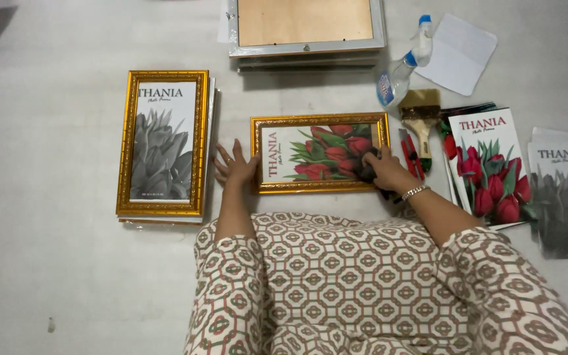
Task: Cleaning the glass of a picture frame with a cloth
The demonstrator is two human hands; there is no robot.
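- A gold-framed picture [319, 152] lies flat on the pale floor [47, 263], straight in front of the person; its print shows red tulips with a white label strip at its left end.
- The left hand [235, 165] rests at the frame's left edge, fingers spread and flat, clamped on nothing.
- The right hand [384, 172] presses a dark cloth [367, 168] onto the glass near the frame's right end, fingers curled over it.
- To the left lies a stack of upright gold frames [163, 151], the top one with a grey flower print.
- Above, silver frames [306, 33] lie back-side up.
- Right of the framed picture: a spray bottle [402, 66] with blue cap, a white sheet [458, 52], a paintbrush [421, 118], a red tool [409, 154].
- Farther right lie loose tulip prints [491, 167] and grey prints [563, 197], each with a white label band on top.
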